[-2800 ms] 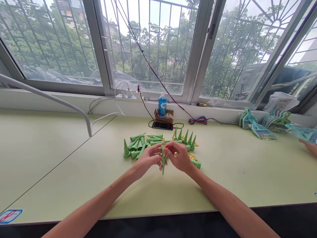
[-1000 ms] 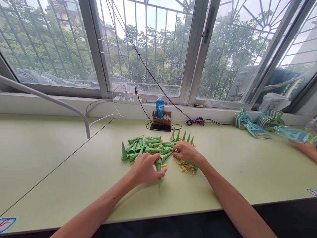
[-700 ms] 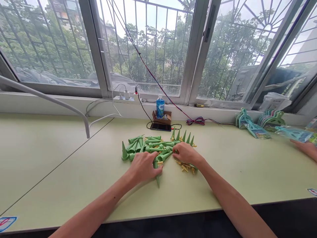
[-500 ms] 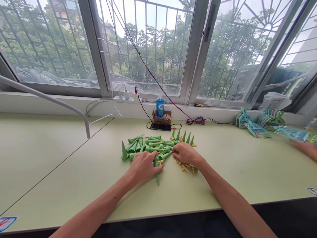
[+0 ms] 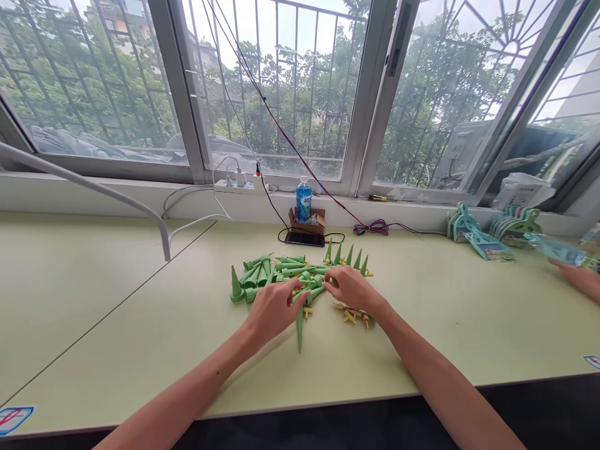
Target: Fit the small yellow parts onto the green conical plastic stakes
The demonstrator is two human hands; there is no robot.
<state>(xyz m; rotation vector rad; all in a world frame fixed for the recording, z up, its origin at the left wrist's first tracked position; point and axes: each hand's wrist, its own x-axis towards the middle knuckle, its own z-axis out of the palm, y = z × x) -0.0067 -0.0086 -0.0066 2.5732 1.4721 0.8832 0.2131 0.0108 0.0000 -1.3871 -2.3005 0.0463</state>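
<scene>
A pile of green plastic watering spikes (image 5: pixel 260 275), hollow cones with ribbed collars, lies before me. My left hand (image 5: pixel 274 306) is at its near edge, thumb and fingers closed around a green spike, much of it hidden. My right hand (image 5: pixel 350 290) is at the pile's right side, its fingertips pinched together close to the left hand; what is between them is hidden. Below my left thumb lie a yellow T-shaped piece (image 5: pixel 307 312) and a green spike (image 5: pixel 299 334) pointing toward me. More yellow T-shaped pieces (image 5: pixel 350 315) lie under my right wrist.
Several spikes (image 5: pixel 350 256) stand upright in a row behind my right hand. Farther back are a phone (image 5: pixel 304 239), a blue bottle (image 5: pixel 304 201) in a cardboard box and coiled cable (image 5: pixel 371 227). At right, another person's hand (image 5: pixel 579 278) is near packaged dustpan sets (image 5: pixel 487 242).
My left hand has shifted slightly up toward the pile, and its thumb has lifted away from the yellow T-shaped piece. My right hand has moved slightly left. The other person's package has moved.
</scene>
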